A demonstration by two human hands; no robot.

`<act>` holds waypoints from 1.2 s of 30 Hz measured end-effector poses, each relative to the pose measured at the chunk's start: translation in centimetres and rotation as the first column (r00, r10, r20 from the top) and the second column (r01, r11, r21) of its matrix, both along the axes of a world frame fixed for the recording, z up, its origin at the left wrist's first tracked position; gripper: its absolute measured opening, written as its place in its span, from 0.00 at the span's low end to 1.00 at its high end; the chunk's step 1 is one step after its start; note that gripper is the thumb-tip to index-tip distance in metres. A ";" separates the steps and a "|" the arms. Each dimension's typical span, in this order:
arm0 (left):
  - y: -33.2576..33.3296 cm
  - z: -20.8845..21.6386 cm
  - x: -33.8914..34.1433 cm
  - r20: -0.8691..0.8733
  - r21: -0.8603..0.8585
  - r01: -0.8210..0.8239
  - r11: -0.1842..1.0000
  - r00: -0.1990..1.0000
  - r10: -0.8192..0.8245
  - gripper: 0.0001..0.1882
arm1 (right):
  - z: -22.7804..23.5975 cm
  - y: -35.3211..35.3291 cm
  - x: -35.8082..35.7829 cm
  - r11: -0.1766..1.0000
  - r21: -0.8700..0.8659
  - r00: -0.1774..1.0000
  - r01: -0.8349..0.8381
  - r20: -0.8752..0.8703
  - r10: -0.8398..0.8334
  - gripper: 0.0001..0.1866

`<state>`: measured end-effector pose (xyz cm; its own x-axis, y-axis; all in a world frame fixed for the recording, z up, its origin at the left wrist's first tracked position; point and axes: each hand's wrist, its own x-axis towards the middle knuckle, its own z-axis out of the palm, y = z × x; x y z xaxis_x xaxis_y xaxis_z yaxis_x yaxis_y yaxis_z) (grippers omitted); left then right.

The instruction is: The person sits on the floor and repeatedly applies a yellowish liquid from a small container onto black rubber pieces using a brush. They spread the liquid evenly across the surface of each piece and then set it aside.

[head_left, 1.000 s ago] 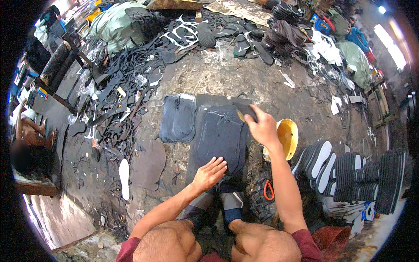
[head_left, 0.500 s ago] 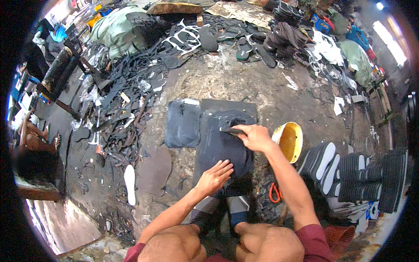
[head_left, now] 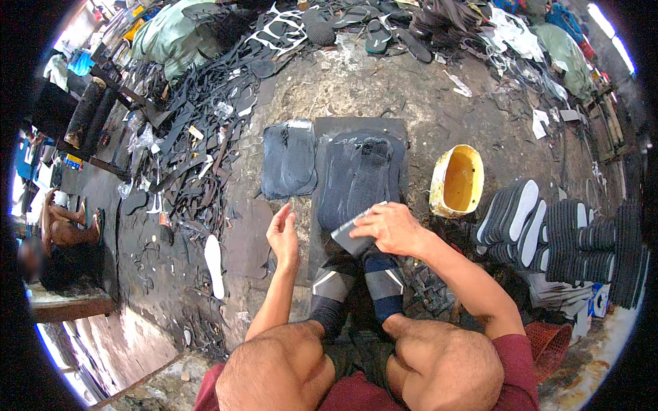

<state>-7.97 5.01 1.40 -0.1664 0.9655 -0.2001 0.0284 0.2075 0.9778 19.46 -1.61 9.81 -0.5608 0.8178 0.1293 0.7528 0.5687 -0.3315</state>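
A flat grey spreader [head_left: 348, 234] with a pale edge is gripped in my right hand [head_left: 392, 229], at the near edge of a dark sheet [head_left: 360, 178]. Wet-looking smears and streaks cover that sheet, which lies on a larger dark board [head_left: 325, 125] in front of my feet. Off to the left, my left hand [head_left: 282, 236] hovers with nothing in it, fingers loosely curled and the thumb apart. Beyond it lies a smaller dark sheet [head_left: 288, 159] with a shiny surface. To the right stands a yellow container [head_left: 439, 195] with amber residue inside.
Dark strips and offcuts [head_left: 195, 147] pile up on the left. A white insole [head_left: 214, 267] lies on the floor. Stacked soles [head_left: 510, 222] stand at right, near a red basket [head_left: 548, 349]. Sandals [head_left: 378, 35] lie at the far side. Another person's legs [head_left: 68, 226] show at far left.
My left hand has lifted off the dark sheet and moved left. My right hand has drawn the spreader from the sheet's far part to its near edge. The view has tilted downward.
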 end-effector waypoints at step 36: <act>-2.5 2.1 4.2 -0.511 0.297 0.318 0.900 0.850 -0.132 0.21 | 2.2 -10.9 1.3 0.942 -0.059 0.930 0.331 -0.150 -0.336 0.36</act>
